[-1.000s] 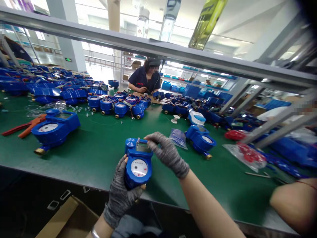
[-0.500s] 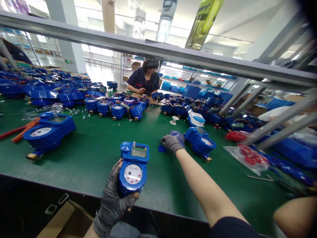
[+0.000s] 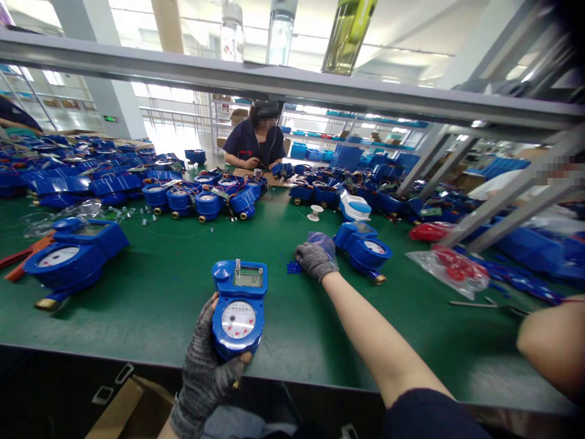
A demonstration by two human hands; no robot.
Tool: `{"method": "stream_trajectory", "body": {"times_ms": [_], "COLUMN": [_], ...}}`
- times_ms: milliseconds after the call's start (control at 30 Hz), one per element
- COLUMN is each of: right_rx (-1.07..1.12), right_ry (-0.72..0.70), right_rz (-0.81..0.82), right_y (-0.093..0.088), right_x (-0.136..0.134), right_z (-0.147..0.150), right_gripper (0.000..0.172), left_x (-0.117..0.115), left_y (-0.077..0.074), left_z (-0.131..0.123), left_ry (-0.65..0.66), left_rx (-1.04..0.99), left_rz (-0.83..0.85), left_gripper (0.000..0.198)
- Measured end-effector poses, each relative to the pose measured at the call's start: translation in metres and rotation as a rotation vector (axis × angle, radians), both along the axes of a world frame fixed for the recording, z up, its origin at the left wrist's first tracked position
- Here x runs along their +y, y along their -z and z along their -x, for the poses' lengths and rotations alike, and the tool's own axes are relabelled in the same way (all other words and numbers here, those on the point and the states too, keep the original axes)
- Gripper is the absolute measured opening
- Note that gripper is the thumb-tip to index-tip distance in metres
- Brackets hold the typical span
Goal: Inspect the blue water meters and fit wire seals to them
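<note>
My left hand [image 3: 208,366], in a grey knit fingerless glove, is wrapped round a blue water meter [image 3: 238,320] above the near table edge. The meter's round white dial and small display face me. Farther out, my right hand [image 3: 315,261], gloved the same way, rests low over the table with its fingers curled. Small blue parts [image 3: 293,267] lie at its fingertips, and a clear bag [image 3: 322,242] touches it from behind. Whatever its fingers pinch is hidden. Right of that hand sits another blue water meter [image 3: 365,250] with a brass end.
A further water meter [image 3: 73,253] and orange-handled pliers [image 3: 27,256] lie at left. Rows of open blue meters [image 3: 208,204] stand behind. A white spool [image 3: 315,213], a bag of red parts [image 3: 457,268] and a metal shelf beam [image 3: 292,82] are around. Across the table sits a co-worker [image 3: 256,140].
The view has shifted slightly, moving the scene a little left. My left hand still holds the water meter; my right hand stays by the small blue parts and bag.
</note>
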State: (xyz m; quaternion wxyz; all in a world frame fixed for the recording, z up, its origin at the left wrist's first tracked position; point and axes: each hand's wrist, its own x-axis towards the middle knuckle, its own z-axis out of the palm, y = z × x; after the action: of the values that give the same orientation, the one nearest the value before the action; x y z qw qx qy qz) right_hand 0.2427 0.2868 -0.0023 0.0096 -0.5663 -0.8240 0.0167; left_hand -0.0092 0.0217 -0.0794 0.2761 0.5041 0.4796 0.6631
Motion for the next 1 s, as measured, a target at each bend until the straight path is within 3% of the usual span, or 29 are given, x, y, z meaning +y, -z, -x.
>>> {"method": "stream_trajectory", "body": {"times_ms": [300, 433, 633, 1000], "right_rx": [0.13, 0.231, 0.34, 0.265], "right_ry": [-0.027, -0.139, -0.401, -0.43], "right_rz": [-0.059, -0.104, -0.136, -0.261], "right_y": [-0.021, -0.029, -0.023, -0.021], "right_x": [-0.012, -0.049, -0.112, -0.12], "right_z": [0.008, 0.029, 0.062, 0.067], "right_gripper": [0.017, 0.022, 0.013, 0.017], "left_x": [0.0, -0.001, -0.002, -0.002], "left_y": [-0.001, -0.004, -0.005, -0.005], "left_z": [-0.002, -0.002, -0.001, -0.001], "left_ry": [0.032, 0.024, 0.027, 0.022], "left_rx": [-0.057, -0.035, -0.043, -0.055], "left_rz": [-0.013, -0.011, 0.015, 0.025], "left_gripper": [0.091, 0.09, 0.091, 0.093]}}
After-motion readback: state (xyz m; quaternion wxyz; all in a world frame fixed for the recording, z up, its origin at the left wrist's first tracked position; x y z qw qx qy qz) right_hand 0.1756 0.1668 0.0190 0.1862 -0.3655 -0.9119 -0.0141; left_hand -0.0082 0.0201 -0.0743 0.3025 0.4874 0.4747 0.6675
